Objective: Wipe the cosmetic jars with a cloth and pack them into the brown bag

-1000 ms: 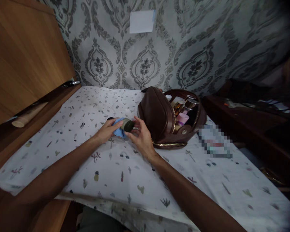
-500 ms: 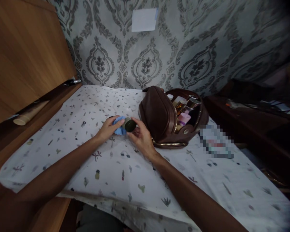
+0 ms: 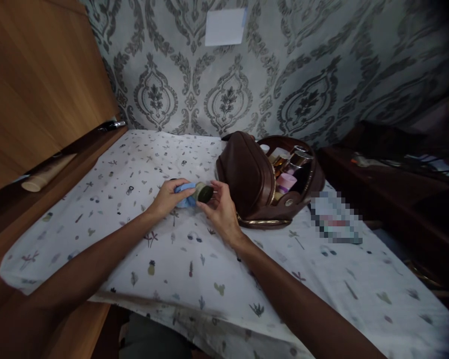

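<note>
The head view shows one dark-capped, greenish cylindrical container (image 3: 205, 193) and one soft blue cloth (image 3: 187, 201) above a white printed sheet (image 3: 209, 269), centre-left. The left hand's (image 3: 169, 196) curled fingers grip both, partly hiding the container; the right hand's (image 3: 223, 209) slightly parted thumb and fingers pinch its capped end. One open brown leather bag (image 3: 245, 179) stands just right and farther back, holding several small containers (image 3: 286, 182).

Cannot read any text, brand, number or sign. Can make out no lettering on the white sheet (image 3: 224, 28) fixed to the patterned wallpaper (image 3: 230, 102). Cannot tell any label on the dark-ended green container (image 3: 205, 193), too small for reading; likewise on the pink-lidded jar (image 3: 286, 181) and silver-capped bottle (image 3: 300, 157) inside the brown zip bag (image 3: 243, 174). Cannot decipher the pixelated item (image 3: 336, 218), masked in reddish and greenish blocks, nor the beige tube (image 3: 49, 174).
</note>
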`<state>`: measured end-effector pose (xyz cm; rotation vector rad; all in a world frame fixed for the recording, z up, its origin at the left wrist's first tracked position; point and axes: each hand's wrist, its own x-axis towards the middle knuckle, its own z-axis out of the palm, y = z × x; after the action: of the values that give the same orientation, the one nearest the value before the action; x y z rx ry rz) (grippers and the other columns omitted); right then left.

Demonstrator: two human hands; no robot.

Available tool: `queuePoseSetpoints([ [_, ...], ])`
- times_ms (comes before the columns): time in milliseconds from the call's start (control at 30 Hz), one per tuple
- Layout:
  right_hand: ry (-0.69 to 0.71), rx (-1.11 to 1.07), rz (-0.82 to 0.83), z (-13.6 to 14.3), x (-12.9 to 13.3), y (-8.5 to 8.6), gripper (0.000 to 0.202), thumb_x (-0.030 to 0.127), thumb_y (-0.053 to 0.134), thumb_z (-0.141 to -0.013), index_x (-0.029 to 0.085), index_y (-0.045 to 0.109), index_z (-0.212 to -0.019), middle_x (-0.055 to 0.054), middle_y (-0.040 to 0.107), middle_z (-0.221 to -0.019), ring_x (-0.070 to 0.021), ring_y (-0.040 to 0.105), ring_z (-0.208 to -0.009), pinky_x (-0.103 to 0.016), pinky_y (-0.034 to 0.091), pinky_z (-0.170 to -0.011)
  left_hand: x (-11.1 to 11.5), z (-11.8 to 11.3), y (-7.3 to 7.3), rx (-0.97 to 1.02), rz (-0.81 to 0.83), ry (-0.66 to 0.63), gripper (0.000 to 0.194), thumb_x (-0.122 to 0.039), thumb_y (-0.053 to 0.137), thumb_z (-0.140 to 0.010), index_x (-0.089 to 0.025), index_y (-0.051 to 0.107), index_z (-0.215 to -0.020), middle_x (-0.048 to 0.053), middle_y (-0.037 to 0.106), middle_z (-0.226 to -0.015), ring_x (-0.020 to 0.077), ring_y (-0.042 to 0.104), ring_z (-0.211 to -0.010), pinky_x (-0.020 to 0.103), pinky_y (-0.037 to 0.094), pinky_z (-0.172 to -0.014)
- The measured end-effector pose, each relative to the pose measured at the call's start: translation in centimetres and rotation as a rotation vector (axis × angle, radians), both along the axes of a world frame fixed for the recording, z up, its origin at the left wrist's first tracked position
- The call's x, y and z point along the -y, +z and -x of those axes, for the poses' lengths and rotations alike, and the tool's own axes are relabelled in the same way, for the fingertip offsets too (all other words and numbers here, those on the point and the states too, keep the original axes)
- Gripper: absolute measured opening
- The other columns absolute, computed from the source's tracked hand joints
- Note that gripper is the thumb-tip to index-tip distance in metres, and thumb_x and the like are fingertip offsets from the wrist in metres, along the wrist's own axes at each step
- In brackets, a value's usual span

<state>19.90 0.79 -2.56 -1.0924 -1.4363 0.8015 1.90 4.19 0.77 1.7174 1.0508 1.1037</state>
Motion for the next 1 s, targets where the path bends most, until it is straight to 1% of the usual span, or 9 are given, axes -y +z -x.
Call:
queuePoseSetpoints([
  [167,0.051,-0.043,0.018,0.0,-0.1,0.1,0.051,0.037,0.077,-0.075,0.023,0.052,-0.116,-0.006,0.064,-0.112,-0.0198,0.065,-0.094,-0.037,0.058,-0.086,0.1,-0.1,-0.1,0.031,-0.035,0.087,0.032,-0.046,0.071,-0.076,-0.016,0.07,-0.086,0.001,0.067,-0.08,0.016,0.058,-0.075,0.024,0.047,-0.067],
  [233,0.09,-0.019,-0.031,0.0,0.1,0.3,0.047,0.034,0.077,-0.075,0.024,0.056,-0.116,-0.006,0.061,-0.116,-0.0202,0.064,-0.098,-0.036,0.058,-0.087,0.2,-0.2,-0.1,0.05,-0.043,0.072,0.037,-0.048,0.067,-0.081,-0.016,0.072,-0.098,0.005,0.073,-0.097,0.0196,0.064,-0.09,0.027,0.05,-0.078],
  [367,0.124,0.017,-0.141,0.0,0.2,0.4,0.042,0.031,0.075,-0.079,0.026,0.063,-0.119,-0.007,0.059,-0.117,-0.0221,0.063,-0.107,-0.037,0.059,-0.09,0.0,-0.1,-0.2,0.053,-0.026,-0.017,0.048,-0.051,0.064,-0.085,-0.015,0.071,-0.116,0.01,0.072,-0.12,0.024,0.065,-0.111,0.032,0.05,-0.097],
  [467,0.114,0.034,-0.15,0.0,0.1,0.2,0.044,0.035,0.075,-0.081,0.025,0.063,-0.122,-0.008,0.06,-0.12,-0.0233,0.062,-0.11,-0.039,0.059,-0.091,-0.1,0.0,-0.2,0.055,-0.018,-0.013,0.047,-0.05,0.069,-0.081,-0.014,0.073,-0.111,0.01,0.074,-0.116,0.0243,0.066,-0.108,0.032,0.05,-0.096],
  [600,0.09,0.005,-0.108,0.1,-0.1,-0.3,0.057,0.043,0.077,-0.078,0.022,0.059,-0.129,-0.012,0.062,-0.128,-0.0246,0.063,-0.113,-0.039,0.059,-0.091,-0.1,0.1,-0.1,0.043,-0.021,0.073,0.036,-0.046,0.073,-0.076,-0.014,0.073,-0.093,0.005,0.074,-0.092,0.0203,0.066,-0.087,0.029,0.052,-0.079],
  [700,0.105,-0.007,-0.079,0.1,-0.2,-0.2,0.055,0.044,0.077,-0.078,0.021,0.061,-0.125,-0.011,0.066,-0.122,-0.0235,0.065,-0.108,-0.037,0.059,-0.087,0.0,0.0,-0.1,0.027,-0.056,0.113,0.03,-0.044,0.073,-0.077,-0.015,0.071,-0.086,0.003,0.071,-0.084,0.0179,0.064,-0.079,0.028,0.051,-0.074],
  [800,0.119,-0.003,-0.033,0.0,0.0,0.2,0.053,0.046,0.077,-0.077,0.021,0.063,-0.121,-0.009,0.07,-0.113,-0.0226,0.067,-0.101,-0.035,0.058,-0.083,0.4,-0.2,0.0,-0.01,-0.203,0.104,0.027,-0.042,0.068,-0.083,-0.017,0.073,-0.091,0.004,0.071,-0.09,0.0184,0.064,-0.087,0.029,0.05,-0.083],
  [867,0.136,0.0,-0.002,0.0,0.1,0.6,0.051,0.048,0.077,-0.077,0.02,0.065,-0.118,-0.008,0.073,-0.108,-0.0223,0.068,-0.096,-0.036,0.057,-0.082,0.6,-0.2,0.2,-0.036,-0.285,0.046,0.028,-0.043,0.063,-0.088,-0.018,0.075,-0.095,0.007,0.072,-0.097,0.019,0.065,-0.095,0.03,0.049,-0.091],
  [1000,0.194,-0.046,0.069,0.1,0.2,0.8,0.047,0.051,0.075,-0.078,0.017,0.068,-0.11,-0.008,0.074,-0.102,-0.022,0.068,-0.089,-0.037,0.056,-0.082,0.9,-0.2,0.8,-0.071,-0.203,-0.052,0.045,-0.055,0.051,-0.094,-0.018,0.075,-0.094,0.008,0.075,-0.099,0.0209,0.068,-0.098,0.03,0.051,-0.093],
])
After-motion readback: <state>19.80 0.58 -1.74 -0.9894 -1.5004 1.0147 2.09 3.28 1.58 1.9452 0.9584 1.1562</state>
